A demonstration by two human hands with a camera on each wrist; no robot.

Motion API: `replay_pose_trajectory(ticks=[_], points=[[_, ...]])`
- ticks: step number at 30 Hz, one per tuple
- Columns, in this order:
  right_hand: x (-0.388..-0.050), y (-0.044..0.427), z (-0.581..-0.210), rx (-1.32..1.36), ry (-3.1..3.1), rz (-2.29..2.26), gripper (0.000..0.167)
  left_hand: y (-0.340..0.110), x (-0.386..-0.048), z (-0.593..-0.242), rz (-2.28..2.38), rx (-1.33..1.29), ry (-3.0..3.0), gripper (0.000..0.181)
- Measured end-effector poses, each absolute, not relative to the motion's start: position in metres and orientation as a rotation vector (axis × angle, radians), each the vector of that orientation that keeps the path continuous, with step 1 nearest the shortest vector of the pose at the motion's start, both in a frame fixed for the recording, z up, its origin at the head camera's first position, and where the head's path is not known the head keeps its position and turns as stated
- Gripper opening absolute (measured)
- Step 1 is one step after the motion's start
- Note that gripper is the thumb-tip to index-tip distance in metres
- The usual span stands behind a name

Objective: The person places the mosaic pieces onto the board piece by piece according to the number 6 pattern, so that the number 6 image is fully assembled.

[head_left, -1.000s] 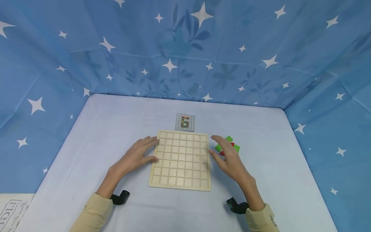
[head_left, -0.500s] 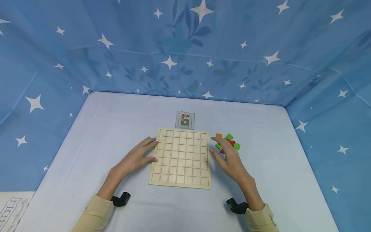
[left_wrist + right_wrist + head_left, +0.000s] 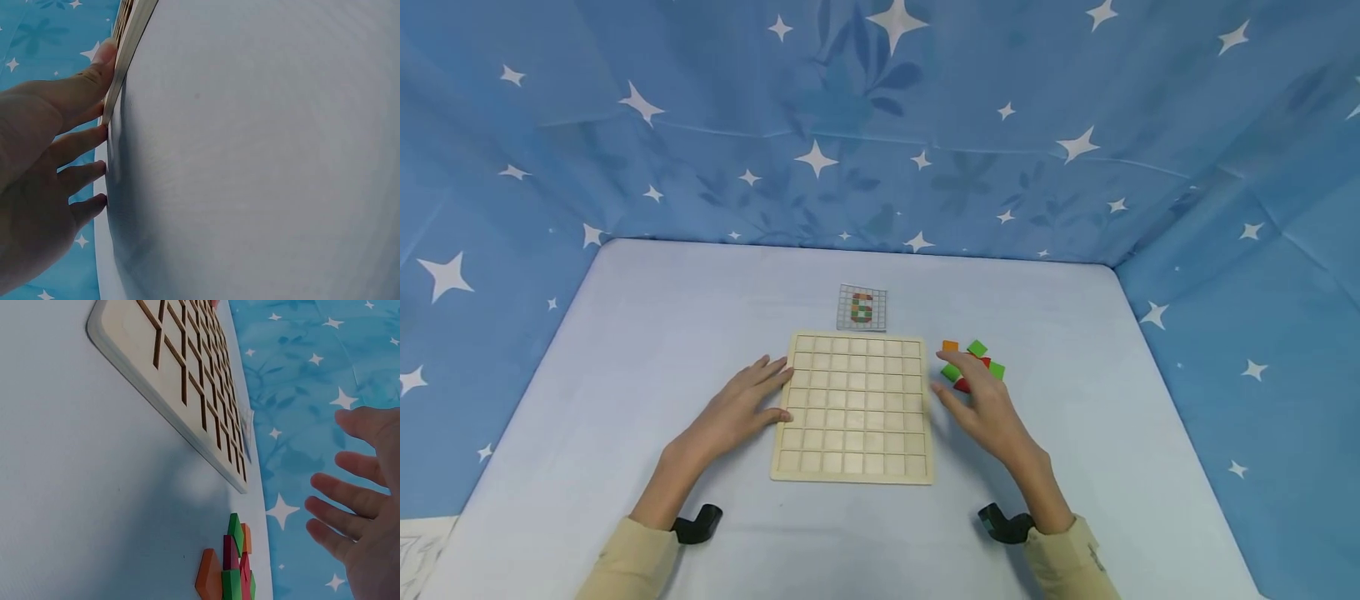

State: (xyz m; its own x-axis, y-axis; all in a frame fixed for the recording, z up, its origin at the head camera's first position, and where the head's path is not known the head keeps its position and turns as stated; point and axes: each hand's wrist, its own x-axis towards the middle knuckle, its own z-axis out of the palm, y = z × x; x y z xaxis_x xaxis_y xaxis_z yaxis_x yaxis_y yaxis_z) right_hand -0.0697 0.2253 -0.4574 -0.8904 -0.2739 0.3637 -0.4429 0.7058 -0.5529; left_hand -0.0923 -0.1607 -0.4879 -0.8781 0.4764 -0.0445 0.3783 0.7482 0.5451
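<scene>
A pale wooden grid board (image 3: pixel 853 408) with square recesses lies flat on the white table. My left hand (image 3: pixel 733 408) touches the board's left edge with fingers spread; in the left wrist view its thumb (image 3: pixel 106 53) rests at the rim. Just off the board's right edge, my right hand (image 3: pixel 985 408) hovers with fingers loosely extended and holds nothing. Partly hidden beneath and behind it is a small pile of coloured tiles, among them a green tile (image 3: pixel 977 348), an orange tile (image 3: pixel 951 346) and a red tile (image 3: pixel 230 551).
A small card (image 3: pixel 862 308) printed with a grid and a coloured figure 6 lies behind the board. A blue star-patterned curtain (image 3: pixel 850 125) surrounds the table (image 3: pixel 715 283) at the back and sides. Each wrist wears a black camera mount (image 3: pixel 698 525).
The head view has shifted slightly, so everything sits further left in it. An orange tile, hidden a second ago, now shows beside the right fingertips. Both hands keep nearly the same pose.
</scene>
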Motion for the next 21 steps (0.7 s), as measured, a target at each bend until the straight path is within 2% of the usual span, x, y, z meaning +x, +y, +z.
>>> replay_pose_trajectory(ticks=[21], points=[[-0.092,0.255,-0.467,0.395,-2.763,0.904,0.034,-0.161,-0.092,-0.486,0.831,0.681,2.764,0.073]])
